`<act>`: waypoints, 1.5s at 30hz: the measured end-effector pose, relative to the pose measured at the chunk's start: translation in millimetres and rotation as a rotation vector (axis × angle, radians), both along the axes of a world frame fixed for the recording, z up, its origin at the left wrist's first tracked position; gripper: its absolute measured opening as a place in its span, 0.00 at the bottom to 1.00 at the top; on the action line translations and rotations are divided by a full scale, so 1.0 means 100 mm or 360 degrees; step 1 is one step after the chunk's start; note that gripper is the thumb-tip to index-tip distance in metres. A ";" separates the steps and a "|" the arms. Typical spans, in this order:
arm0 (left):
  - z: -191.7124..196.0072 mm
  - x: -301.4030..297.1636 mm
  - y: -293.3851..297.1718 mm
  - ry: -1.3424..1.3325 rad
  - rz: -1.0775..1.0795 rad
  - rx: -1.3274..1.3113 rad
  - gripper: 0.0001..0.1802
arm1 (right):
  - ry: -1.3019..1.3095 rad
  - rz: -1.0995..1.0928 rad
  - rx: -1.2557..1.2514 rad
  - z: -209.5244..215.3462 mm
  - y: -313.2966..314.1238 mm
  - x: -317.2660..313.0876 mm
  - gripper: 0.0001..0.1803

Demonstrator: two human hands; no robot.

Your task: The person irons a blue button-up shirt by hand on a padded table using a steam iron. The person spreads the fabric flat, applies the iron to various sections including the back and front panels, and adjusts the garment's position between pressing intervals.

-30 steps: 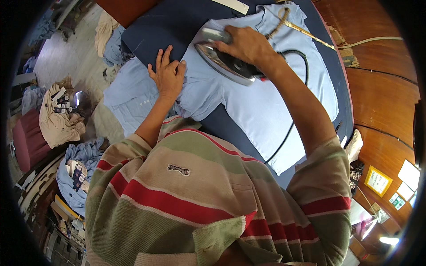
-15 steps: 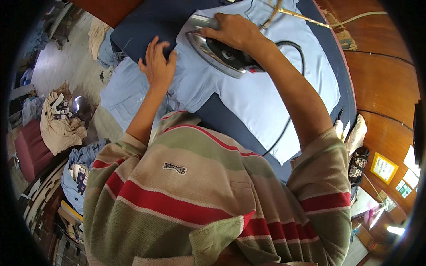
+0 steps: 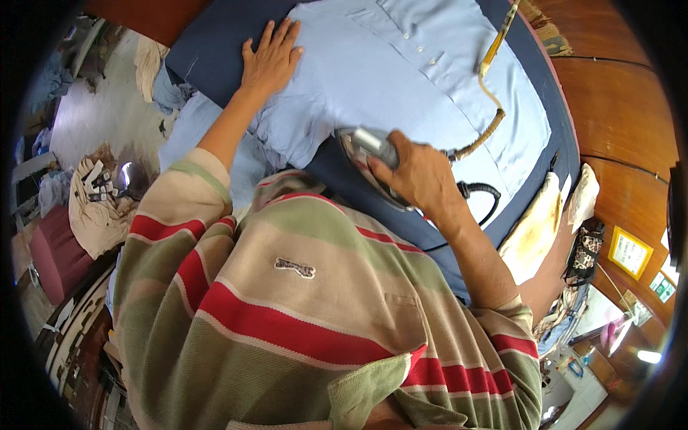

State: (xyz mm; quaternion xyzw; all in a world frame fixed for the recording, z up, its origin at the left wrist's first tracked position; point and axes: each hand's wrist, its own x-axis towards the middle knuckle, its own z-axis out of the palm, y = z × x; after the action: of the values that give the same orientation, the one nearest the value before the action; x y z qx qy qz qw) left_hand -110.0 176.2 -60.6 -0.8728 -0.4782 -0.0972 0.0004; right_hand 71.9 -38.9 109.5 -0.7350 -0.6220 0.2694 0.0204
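A light blue shirt (image 3: 387,79) is spread over a dark navy ironing surface (image 3: 215,46), its button placket toward the far side. My right hand (image 3: 423,172) is wrapped round the handle of a steam iron (image 3: 365,161), which sits at the shirt's near edge, partly over the navy cover. The iron's soleplate is hidden from view. Farther off to the left, my left hand (image 3: 270,61) lies flat with fingers stretched, across the shirt's left edge and the navy cover. Bunched blue cloth (image 3: 287,136) of the shirt hangs below my left wrist.
A brown hose (image 3: 481,136) and a black cord (image 3: 491,192) run from the iron across the shirt. On the right lies a scorched white cloth (image 3: 534,229). Beige garments (image 3: 100,215) are heaped at the left, near a maroon block (image 3: 63,251). Wood panelling (image 3: 609,100) borders the right.
The iron, in my right hand, has come nearer to me, down to the shirt's near edge. My left hand has moved farther away and flattened out. More of the shirt's placket shows.
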 end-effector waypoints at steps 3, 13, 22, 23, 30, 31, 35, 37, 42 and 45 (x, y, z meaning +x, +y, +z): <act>0.11 0.00 -0.02 -0.0026 0.0038 -0.0259 0.30 | 0.0006 0.0030 -0.0071 0.03 -0.09 0.13 0.25; 0.26 0.31 0.71 -0.0455 0.0274 -0.0228 0.15 | -0.0117 -0.0309 0.0386 -0.10 1.07 0.27 0.29; 0.14 0.25 0.81 -0.0667 0.0231 -0.0133 0.12 | -0.0240 -0.0220 0.0413 -0.15 1.90 0.20 0.29; 0.15 0.24 0.81 -0.0687 0.0229 -0.0139 0.12 | -0.0254 -0.0195 0.0395 -0.15 1.94 0.18 0.29; 0.23 0.22 0.85 -0.0750 0.0226 -0.0298 0.12 | -0.0276 -0.0064 0.0489 -0.27 2.22 0.15 0.31; 0.24 0.22 0.84 -0.0747 0.0228 -0.0307 0.12 | -0.0310 -0.0066 0.0518 -0.29 2.25 0.14 0.30; 0.23 0.22 0.82 -0.0729 0.0243 -0.0275 0.12 | -0.0170 -0.0029 0.0551 -0.26 2.38 0.17 0.31; 0.25 0.24 0.82 -0.0685 0.0278 -0.0295 0.13 | -0.0133 -0.0070 0.0490 -0.25 2.45 0.15 0.31; 0.31 -0.01 0.60 -0.0601 0.0444 -0.0195 0.15 | -0.0174 0.0031 0.0536 -0.28 2.48 0.13 0.31; 0.40 -0.31 -0.07 -0.0582 0.0498 -0.0257 0.11 | -0.0125 0.0180 0.0419 -0.13 2.25 0.00 0.33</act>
State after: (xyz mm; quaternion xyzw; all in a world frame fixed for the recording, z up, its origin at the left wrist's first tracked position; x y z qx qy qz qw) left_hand -141.0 168.8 -21.0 -0.7533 -0.6059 -0.2137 -0.1408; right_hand 71.4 185.8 96.3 -0.6997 -0.6927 0.1574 0.0770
